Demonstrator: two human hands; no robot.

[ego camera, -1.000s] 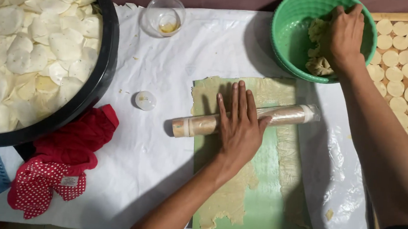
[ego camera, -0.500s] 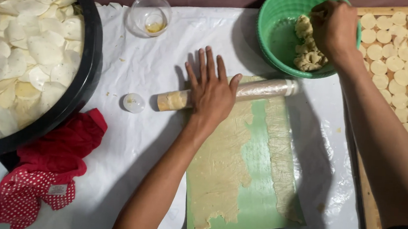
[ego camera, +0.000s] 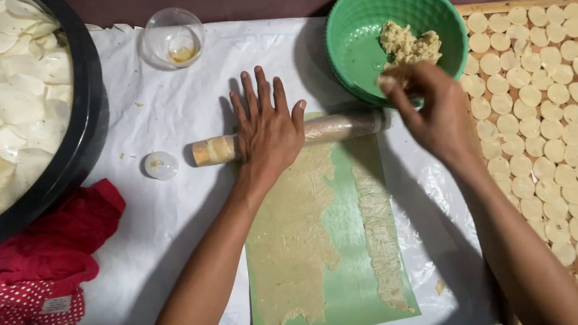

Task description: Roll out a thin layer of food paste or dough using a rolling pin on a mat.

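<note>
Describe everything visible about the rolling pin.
The rolling pin is a pale cylinder that looks wrapped in clear plastic film, with a yellowish, dough-smeared left end. It lies tilted, left end lower in the picture, across the top edge of the green sheet and its thin flattened dough. The left hand presses flat on its middle; its right end sits beside the green bowl.

Two bare forearms in view, no sleeves down to the wrists. Left hand: bare, no rings, no watch, no glove, nails short. Right hand: same, bare, nothing worn. Dark fabric at near right corner, probably clothing by the right arm; can't tell which garment.
</note>
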